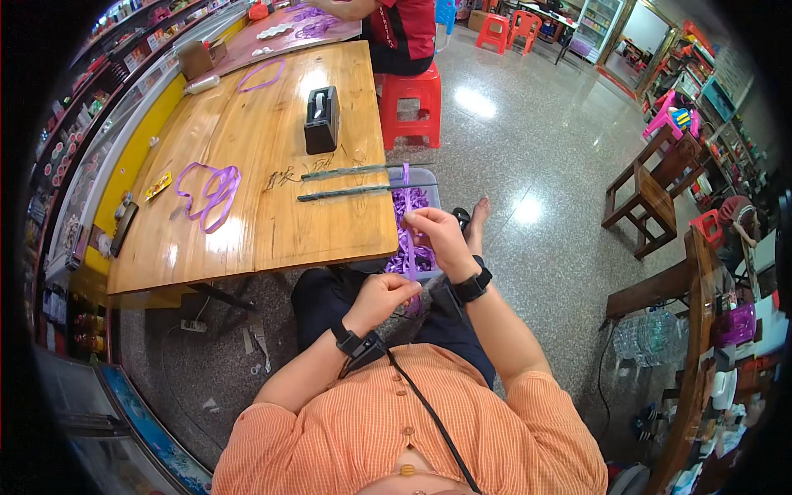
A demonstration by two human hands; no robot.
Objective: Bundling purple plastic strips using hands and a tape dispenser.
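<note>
A purple ribbon runs lengthwise between my hands, its far part reaching up by the ends of two dark rods. My left hand pinches its near part at the fingertips. Farther out, my right hand has thumb and fingers closed on the same ribbon. Beneath it a grey plastic bin holds a heap of purple ribbon. The two dark rods, a far rod and a near rod, lie on the wooden table and stick out past its right edge over the bin.
On the table are a black tape dispenser, looped purple ribbons, another ribbon loop and a small yellow packet. Another person in red sits on a red stool at the far end. A wooden chair stands right.
</note>
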